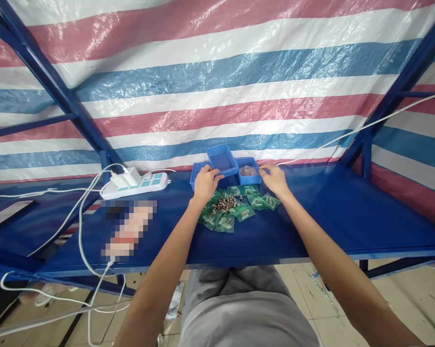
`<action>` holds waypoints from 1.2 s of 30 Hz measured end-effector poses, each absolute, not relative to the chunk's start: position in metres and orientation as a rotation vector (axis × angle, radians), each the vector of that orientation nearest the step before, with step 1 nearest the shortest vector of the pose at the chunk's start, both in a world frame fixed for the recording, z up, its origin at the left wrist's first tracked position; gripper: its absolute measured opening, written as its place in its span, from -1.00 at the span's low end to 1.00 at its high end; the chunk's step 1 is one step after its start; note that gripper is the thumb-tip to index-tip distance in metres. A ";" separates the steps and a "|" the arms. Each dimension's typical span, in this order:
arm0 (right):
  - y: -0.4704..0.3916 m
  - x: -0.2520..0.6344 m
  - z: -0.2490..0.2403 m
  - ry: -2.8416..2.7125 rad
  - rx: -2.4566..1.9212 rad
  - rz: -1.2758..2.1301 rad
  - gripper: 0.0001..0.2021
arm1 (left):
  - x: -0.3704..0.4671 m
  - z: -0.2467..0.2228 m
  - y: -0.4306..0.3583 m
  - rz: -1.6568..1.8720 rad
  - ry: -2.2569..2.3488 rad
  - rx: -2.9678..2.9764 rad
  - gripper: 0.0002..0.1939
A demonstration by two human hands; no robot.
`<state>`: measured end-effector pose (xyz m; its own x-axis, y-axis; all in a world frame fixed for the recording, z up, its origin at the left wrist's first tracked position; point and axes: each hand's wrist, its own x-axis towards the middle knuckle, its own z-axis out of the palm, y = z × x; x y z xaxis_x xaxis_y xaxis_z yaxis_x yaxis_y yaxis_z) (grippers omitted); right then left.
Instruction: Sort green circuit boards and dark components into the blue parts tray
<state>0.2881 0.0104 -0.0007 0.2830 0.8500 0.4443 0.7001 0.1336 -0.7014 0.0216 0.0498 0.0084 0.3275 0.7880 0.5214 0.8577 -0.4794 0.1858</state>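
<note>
My left hand (204, 184) is closed on the near edge of an empty-looking blue plastic bin (221, 160), which sits tilted on top of other bins. Partly hidden beneath my fingers is another blue bin (195, 174). At the right, a third blue bin (249, 180) holds a heap of small pale pieces (248, 170). The curled fingers of my right hand (275, 180) grip this bin's right edge. In front of the bins lie several small green-tinted bags (225, 223) with pale parts inside, around a pile of small brown-and-silver parts (226, 204).
A white power strip (138, 187) with plugged-in chargers stands on the blue table (333, 212) at the left. White cables (82, 226) loop over the table's front edge near a blurred-out object (130, 231). Blue frame posts (390, 89) and striped sheeting (217, 96) close off the back.
</note>
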 end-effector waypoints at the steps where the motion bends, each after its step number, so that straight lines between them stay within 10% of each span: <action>1: 0.012 0.289 -0.004 -1.456 -1.645 0.249 -0.72 | 0.021 0.004 0.052 -0.823 -1.504 -2.470 -0.67; 36: 0.023 0.296 -0.036 -1.362 -1.507 0.471 -0.72 | 0.000 -0.007 0.051 -0.973 -1.312 -2.710 -0.72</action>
